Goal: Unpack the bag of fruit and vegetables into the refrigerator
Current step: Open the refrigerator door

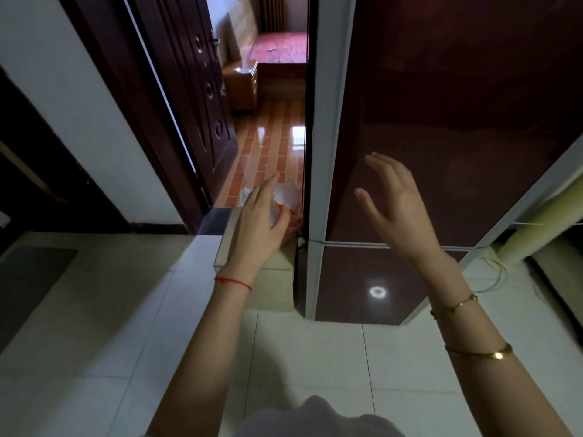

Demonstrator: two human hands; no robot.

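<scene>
Plastic bag (285, 203) on the box (271, 272) is touched by the left hand (262, 216), fingers loosely spread; right hand (394, 197), open and empty, should be applied to the refrigerator (441, 121) door edge.

The refrigerator (441, 152) stands shut, its dark doors a flat wall ahead. Just beside its left edge a cardboard box (271, 279) fills the floor gap, with a plastic bag (288, 200) on top. Left of these, the doorway (268, 137) lies open.
</scene>
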